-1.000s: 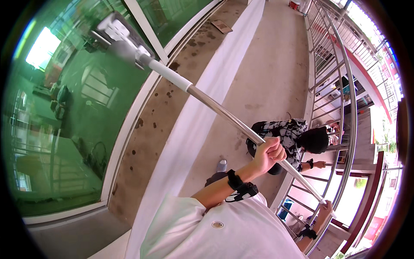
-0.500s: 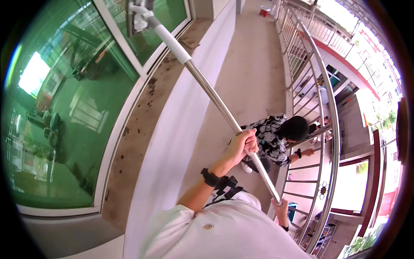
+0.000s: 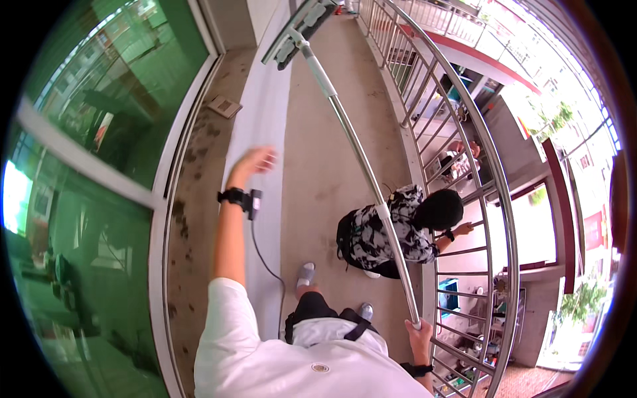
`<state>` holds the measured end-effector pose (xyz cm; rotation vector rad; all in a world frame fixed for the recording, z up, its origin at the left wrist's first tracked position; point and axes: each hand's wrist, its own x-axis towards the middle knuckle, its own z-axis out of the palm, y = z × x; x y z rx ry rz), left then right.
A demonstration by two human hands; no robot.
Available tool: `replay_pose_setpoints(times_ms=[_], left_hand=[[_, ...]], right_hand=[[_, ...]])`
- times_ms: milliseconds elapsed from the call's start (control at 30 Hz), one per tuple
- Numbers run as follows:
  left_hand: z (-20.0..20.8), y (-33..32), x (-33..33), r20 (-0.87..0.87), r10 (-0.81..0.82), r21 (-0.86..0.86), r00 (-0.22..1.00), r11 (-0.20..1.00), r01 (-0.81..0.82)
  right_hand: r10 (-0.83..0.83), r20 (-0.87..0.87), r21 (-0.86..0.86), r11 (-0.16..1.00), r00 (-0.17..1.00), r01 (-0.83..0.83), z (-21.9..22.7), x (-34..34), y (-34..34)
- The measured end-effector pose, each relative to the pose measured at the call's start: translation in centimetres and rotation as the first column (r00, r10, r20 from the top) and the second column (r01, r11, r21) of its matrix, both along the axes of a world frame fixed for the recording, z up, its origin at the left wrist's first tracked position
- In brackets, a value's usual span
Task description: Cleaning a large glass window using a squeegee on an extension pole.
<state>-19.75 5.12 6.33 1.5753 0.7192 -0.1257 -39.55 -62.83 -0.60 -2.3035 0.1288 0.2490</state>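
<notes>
A long-handled window squeegee [image 3: 357, 147] slants across the walkway, its silver pole running up to a wide head [image 3: 304, 32] with a dark pad. My right hand [image 3: 419, 339] is closed around the pole's lower end, close to the railing. Off the pole, my left hand [image 3: 253, 163] is raised over the white ledge, its slightly bent fingers holding nothing. A black band with a small device [image 3: 255, 203] and a cable sits on my left wrist. The squeegee head hangs above the ledge and walkway, apart from the glass.
Green-tinted sliding windows [image 3: 99, 219] line the left side. A metal railing [image 3: 494, 179] runs along the right. Just left of it a person in a patterned shirt [image 3: 381, 235] crouches, one hand at the bars. A flat square piece [image 3: 224, 106] lies on the window sill.
My left hand has let go of the pole and moved left over the ledge. The squeegee head has swung right, away from the window. My view has turned, and my feet now show.
</notes>
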Motion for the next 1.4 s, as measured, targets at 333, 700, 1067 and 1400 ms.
replay_pose_setpoints(times_ms=[333, 700, 1067, 1400], left_hand=[[-1.8, 25.5, 15.4, -0.085, 0.606, 0.801, 0.791, 0.513, -0.308], [-8.0, 32.7, 20.5, -0.212, 0.662, 0.487, 0.718, 0.709, -0.510], [-10.7, 31.5, 20.5, -0.204, 0.154, 0.261, 0.967, 0.960, -0.097], [-0.4, 23.5, 5.1, 0.257, 0.366, -0.285, 0.894, 0.913, -0.292]], right_hand=[[-0.282, -0.230, -0.111, 0.958, 0.931, 0.263, -0.4, 3.1, 12.3], [-0.248, -0.150, -0.275, 0.940, 0.957, 0.200, -1.0, 3.7, 16.2], [-0.233, -0.237, -0.369, 0.920, 0.943, 0.134, 1.0, 5.9, 19.5], [0.052, -0.368, -0.293, 0.941, 0.928, -0.169, -3.6, 1.0, 17.3]])
